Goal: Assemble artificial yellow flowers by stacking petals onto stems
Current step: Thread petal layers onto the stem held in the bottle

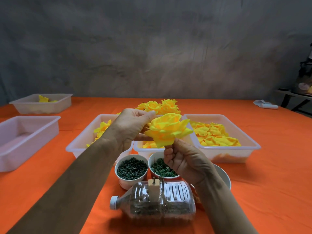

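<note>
Held up over the middle tray [143,150]: a near-finished yellow flower [166,130]. Left hand [130,128] cups its left side, fingers curled round the outer petals; right hand [183,160] pinches it from beneath, stem hidden. Best to keep the pinch firm below, ease petals outward evenly, avoid crushing the centre. Left of the tray, two near-empty bins [25,141]; behind it, finished flowers [160,105]; right of it, a petal tray [224,146]. Nearer than it, two cups [130,168] and a spike [154,169] on a bottle [155,203], sharp, directly under the hands.

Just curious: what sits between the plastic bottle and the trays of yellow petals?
In the head view, two paper cups: one of dark green stems, one of green rings, between the bottle and the trays.
</note>
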Motion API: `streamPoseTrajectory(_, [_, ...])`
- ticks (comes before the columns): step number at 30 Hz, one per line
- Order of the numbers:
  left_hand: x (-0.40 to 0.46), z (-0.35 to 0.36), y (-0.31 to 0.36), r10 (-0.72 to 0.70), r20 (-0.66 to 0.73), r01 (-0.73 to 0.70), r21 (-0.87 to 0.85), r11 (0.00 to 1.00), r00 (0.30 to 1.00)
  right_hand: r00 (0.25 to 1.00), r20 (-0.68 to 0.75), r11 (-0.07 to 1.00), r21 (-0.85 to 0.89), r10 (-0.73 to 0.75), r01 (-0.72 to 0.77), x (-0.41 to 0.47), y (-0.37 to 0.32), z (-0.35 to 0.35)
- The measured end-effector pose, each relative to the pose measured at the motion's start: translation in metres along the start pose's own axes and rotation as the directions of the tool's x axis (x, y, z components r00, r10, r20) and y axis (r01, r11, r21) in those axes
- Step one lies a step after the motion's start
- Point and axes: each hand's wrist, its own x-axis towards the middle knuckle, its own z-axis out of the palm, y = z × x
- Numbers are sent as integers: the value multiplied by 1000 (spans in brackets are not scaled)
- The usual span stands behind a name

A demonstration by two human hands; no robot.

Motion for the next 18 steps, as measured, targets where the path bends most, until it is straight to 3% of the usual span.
streamPoseTrajectory(3, [-1,-5,-1,-116,47,116,-6,993,992,1000,-2,999,36,-14,14,3,1,-5])
streamPoseTrajectory(6, [-2,-10,0,-134,131,140,-32,990,982,999,9,999,27,-31,31,2,3,-9])
streamPoseTrajectory(12, [3,-9,-1,-12,-21,9,-109,994,1000,1000,-27,999,-31,-15,14,2,8,-9])
streamPoseTrajectory(16, [3,-6,-6,-14,-49,1,-254,967,999,997,-65,994,97,-38,44,3,6,-8])
streamPoseTrajectory(18, [1,-6,-12,-54,-84,35,-214,976,995,995,-75,986,148,-60,71,4,3,-8])
